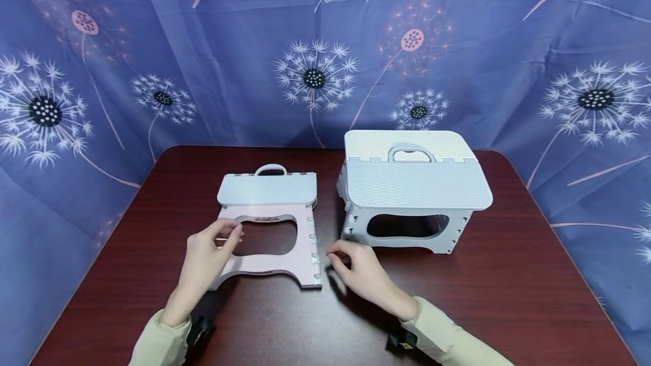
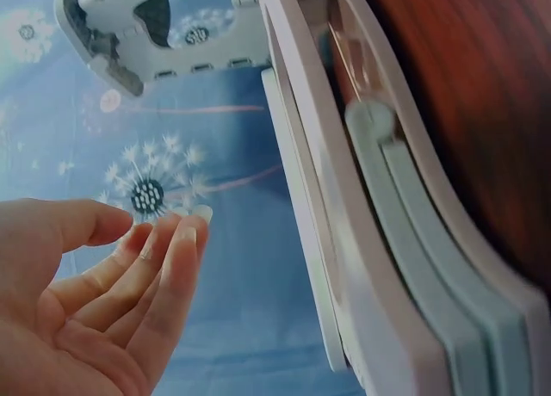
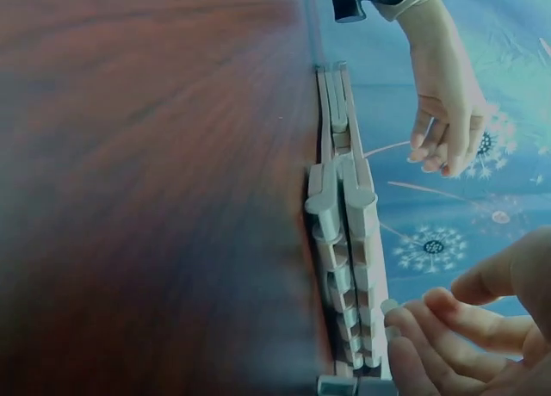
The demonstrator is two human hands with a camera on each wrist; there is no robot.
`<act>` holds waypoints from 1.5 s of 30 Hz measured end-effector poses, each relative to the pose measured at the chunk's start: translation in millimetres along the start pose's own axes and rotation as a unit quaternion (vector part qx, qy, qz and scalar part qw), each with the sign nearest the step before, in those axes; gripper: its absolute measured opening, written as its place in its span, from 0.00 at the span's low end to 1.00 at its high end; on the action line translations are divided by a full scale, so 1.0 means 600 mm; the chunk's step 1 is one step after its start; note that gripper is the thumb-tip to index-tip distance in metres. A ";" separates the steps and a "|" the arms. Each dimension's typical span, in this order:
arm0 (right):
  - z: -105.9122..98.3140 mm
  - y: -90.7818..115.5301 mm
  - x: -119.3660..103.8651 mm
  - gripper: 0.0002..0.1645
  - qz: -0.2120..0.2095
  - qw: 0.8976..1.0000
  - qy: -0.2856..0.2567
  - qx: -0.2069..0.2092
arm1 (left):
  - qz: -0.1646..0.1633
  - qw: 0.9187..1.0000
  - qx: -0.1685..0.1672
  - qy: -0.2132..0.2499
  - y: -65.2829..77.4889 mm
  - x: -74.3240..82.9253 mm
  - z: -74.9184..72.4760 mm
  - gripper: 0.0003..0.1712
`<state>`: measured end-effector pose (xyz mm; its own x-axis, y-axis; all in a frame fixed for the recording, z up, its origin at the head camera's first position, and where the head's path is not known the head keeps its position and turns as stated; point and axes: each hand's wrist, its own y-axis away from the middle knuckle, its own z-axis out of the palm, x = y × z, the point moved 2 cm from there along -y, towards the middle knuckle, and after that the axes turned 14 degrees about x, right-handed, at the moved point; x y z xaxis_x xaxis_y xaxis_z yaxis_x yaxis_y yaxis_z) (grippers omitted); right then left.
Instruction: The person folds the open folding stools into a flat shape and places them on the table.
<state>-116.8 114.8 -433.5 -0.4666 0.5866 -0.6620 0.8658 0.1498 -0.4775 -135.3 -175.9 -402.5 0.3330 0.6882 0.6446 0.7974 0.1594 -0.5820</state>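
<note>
A folded step stool [image 1: 267,262] lies flat on the table, with pale pink legs and a bluish-white top panel that has a carry handle. Over its left side hovers my left hand [image 1: 205,253], apart from it; the left wrist view shows the loosely bent fingers [image 2: 168,284] holding nothing. My right hand [image 1: 363,275] is just off the stool's right hinged edge [image 3: 344,267], its fingers relaxed around nothing. Behind the right hand stands a larger unfolded step stool [image 1: 417,185], upright on its legs, white with a handle in its top.
The dark reddish-brown table [image 1: 529,298] carries both stools, the larger one at the back right. A blue cloth [image 1: 244,44] printed with dandelions hangs behind and around the table. Both wrists wear a small black device [image 1: 404,339].
</note>
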 end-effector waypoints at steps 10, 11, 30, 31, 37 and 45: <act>-0.021 0.018 0.016 0.05 -0.008 0.999 -0.020 0.043 | -0.036 0.994 -0.083 0.060 0.014 0.031 0.021 0.04; -0.021 0.019 0.017 0.05 -0.012 0.999 -0.018 0.047 | -0.051 0.991 -0.095 0.073 0.015 0.034 0.024 0.04; -0.052 0.041 0.034 0.09 0.011 0.996 -0.036 0.078 | -0.130 0.970 -0.192 0.075 0.037 0.055 0.052 0.18; -0.054 0.042 0.034 0.09 0.015 0.996 -0.036 0.077 | -0.128 0.970 -0.192 0.072 0.039 0.055 0.054 0.18; -0.066 0.048 0.040 0.08 0.037 0.995 -0.033 0.089 | -0.094 0.979 -0.171 0.063 0.047 0.062 0.064 0.20; -0.080 0.060 0.052 0.09 0.047 0.992 -0.019 0.113 | -0.090 0.978 -0.177 0.058 0.056 0.067 0.079 0.21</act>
<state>-91.3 176.6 -443.8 -0.3954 0.5591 -0.7288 0.8448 -0.0900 -0.5274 -118.9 -109.4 -419.6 0.2092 0.5833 0.7849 0.9659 0.0017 -0.2587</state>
